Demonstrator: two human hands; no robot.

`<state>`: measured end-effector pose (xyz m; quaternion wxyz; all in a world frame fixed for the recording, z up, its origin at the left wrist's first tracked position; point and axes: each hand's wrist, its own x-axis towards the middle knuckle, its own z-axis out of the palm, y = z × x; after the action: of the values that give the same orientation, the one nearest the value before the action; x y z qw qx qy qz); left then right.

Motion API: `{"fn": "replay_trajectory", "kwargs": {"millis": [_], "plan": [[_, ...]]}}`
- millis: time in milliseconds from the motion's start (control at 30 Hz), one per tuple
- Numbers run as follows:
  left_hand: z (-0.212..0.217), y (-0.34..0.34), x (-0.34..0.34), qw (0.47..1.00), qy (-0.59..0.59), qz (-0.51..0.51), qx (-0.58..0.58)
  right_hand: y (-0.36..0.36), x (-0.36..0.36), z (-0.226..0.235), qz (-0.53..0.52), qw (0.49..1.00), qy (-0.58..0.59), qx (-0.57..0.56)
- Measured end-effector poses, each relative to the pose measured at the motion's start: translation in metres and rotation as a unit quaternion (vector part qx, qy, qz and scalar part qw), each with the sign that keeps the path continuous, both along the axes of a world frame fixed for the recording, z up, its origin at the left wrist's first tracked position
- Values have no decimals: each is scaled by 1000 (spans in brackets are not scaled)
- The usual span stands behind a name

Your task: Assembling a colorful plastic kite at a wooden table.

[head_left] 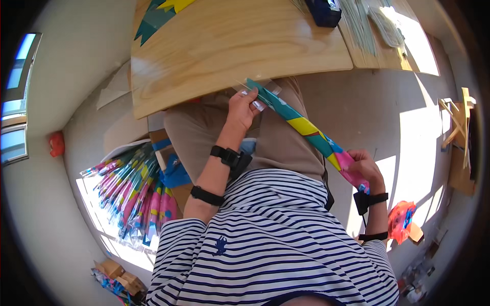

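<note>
1 long, narrow, folded bundle of shiny teal, yellow and pink sheeting [306, 127] is slanting across the lap of the person's beige trousers [196, 127], near the pale wooden table [229, 51]. The left hand [242, 108] is pinching its teal end; the right hand's grip [363, 167] is clasping its pink end. Similar multicoloured, tapering bundles [135, 188] are lying fanned out at the person's left.

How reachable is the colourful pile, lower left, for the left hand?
Probably not directly: left hand grips the multicoloured roll, and the left thigh lies between that hand and the pile.
</note>
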<state>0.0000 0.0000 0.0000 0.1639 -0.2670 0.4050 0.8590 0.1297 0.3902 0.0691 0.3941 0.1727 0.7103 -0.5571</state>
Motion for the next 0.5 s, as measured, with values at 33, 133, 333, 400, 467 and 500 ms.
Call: {"fn": "replay_trajectory", "kwargs": {"millis": [33, 133, 333, 400, 467, 500], "plan": [[6, 3, 3, 1000, -3, -3, 4, -8, -5, 3, -4, 1000, -9, -7], [6, -2, 9, 999, 1, -50, 1, -18, -16, 9, -2, 1000, -13, -8], [23, 6, 17, 988, -11, -149, -37, -45, -47, 11, 2, 998, 13, -60], [30, 12, 22, 983, -7, -179, -44, -62, -61, 6, 7, 996, 34, -80], [34, 15, 25, 979, 5, -195, -61, -83, -80, 1, 23, 993, 69, -89], [34, 15, 26, 977, 4, -209, -54, -96, -90, -2, 30, 991, 87, -95]]}}
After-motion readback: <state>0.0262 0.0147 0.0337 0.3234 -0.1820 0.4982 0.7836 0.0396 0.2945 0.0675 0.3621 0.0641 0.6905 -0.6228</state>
